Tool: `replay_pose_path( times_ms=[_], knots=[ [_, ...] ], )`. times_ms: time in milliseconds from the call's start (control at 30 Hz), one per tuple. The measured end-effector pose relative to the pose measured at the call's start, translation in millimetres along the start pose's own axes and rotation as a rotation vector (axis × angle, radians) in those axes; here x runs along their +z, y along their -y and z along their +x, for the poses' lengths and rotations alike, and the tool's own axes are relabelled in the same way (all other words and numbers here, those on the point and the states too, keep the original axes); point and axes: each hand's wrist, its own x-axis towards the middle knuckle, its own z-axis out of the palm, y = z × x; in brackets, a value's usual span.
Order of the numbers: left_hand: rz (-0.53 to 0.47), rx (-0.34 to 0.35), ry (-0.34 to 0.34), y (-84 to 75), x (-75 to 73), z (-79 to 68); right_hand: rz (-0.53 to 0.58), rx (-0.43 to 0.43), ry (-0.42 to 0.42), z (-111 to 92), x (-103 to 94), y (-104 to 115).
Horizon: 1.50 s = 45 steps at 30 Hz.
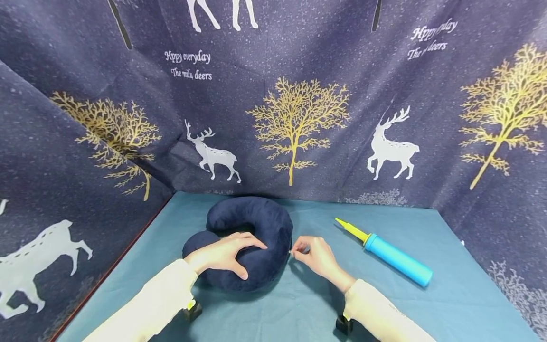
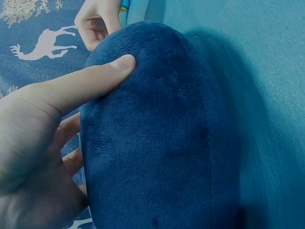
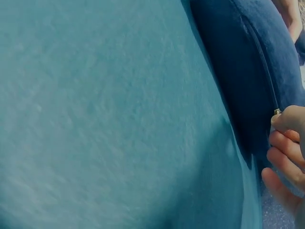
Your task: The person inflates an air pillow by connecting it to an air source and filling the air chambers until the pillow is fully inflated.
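Note:
A dark navy U-shaped neck pillow (image 1: 275, 228) lies on the teal cloth, left of the middle. My left hand (image 1: 226, 254) grips its near arm, the thumb on the plush surface and the other fingers at the inner side, partly hidden in the left wrist view. At the pillow's outer right edge, my right hand (image 1: 318, 259) pinches a small zipper pull (image 3: 277, 111) between thumb and forefinger. A zipper seam (image 3: 261, 52) runs along the pillow's side from that pull in the right wrist view.
To the right lies a blue hand pump (image 1: 397, 259) with a yellow nozzle (image 1: 352, 230), pointing up and left. Behind the teal-covered table (image 1: 307, 308) hangs a dark curtain (image 1: 265, 109) printed with deer and golden trees, which also closes off both sides.

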Motion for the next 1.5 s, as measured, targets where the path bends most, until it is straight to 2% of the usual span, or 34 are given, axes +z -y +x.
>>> replay_pose_path(
  times_ms=[433,767,933,1167,1500],
  knots=[
    [-0.016,-0.002,0.011,0.5,0.9,-2.5,-0.021,0.030,-0.035,18,-2.1,-10],
    [-0.010,0.014,0.010,2.6,1.7,-4.4,0.015,0.070,0.037,22,-5.9,-9],
    [-0.006,0.043,0.008,4.2,1.1,-3.3,0.040,0.045,0.049,22,-7.0,-11],
    [-0.001,0.034,0.042,3.3,-2.3,-1.4,0.081,0.018,0.061,19,-7.4,-15],
    [0.107,0.013,0.108,-1.1,-16.6,0.2,0.119,-0.011,0.098,15,-12.8,-11]
  ],
)
